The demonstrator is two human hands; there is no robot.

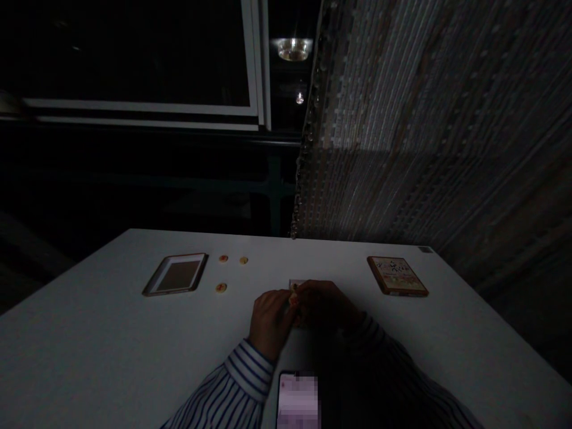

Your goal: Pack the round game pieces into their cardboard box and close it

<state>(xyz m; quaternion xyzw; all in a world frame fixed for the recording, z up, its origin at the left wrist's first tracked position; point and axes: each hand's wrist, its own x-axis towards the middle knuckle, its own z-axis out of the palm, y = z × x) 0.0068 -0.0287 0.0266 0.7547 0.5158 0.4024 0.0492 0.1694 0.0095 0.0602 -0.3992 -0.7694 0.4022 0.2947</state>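
Both hands meet above a small pale box or card near the middle of the white table. My left hand is closed, its thumb and fingers pinching a round wooden game piece with a red mark, like a Chinese chess piece. Right beside it, my right hand is curled in deep shadow, fingertips at another small round piece; what it grips, if anything, I cannot make out. Three loose pieces lie to the left: one at the back, a second beside it, a third nearer.
On the left of the table lies a shallow rectangular box or lid. A flat box with printed characters lies on the right. A lit phone is close to my body. A beaded string curtain hangs behind the table.
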